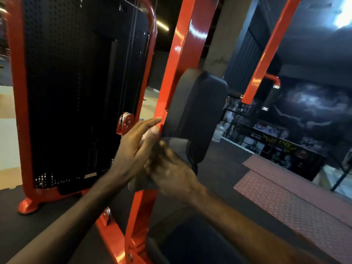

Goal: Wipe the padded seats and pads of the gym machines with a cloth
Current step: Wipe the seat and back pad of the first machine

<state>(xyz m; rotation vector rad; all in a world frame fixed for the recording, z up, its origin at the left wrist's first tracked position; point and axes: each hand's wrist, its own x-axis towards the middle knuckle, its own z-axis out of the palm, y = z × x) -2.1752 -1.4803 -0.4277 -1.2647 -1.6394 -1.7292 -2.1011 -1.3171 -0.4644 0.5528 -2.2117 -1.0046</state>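
Two hands meet at the lower edge of the black rounded vinyl back pad (pixel 198 111) on the glossy red steel upright (pixel 181 60). Right hand (pixel 171 174) grips the dark grey soft cloth (pixel 181 147), bunched against the pad. Left hand (pixel 133 147) has straight fingers touching the upright, holding nothing.

Single head view, worn on you, tilted so the red upright post (pixel 182 60) leans across centre. It faces forward and slightly down, close in: your left hand (pixel 133 147) and right hand (pixel 171 174) fill the middle, forearms entering from the bottom edge. Back pad (pixel 198 111) sits just beyond the hands. Perforated weight-stack shroud (pixel 76 82) takes the left; gym floor and mural wall far right. No second view.
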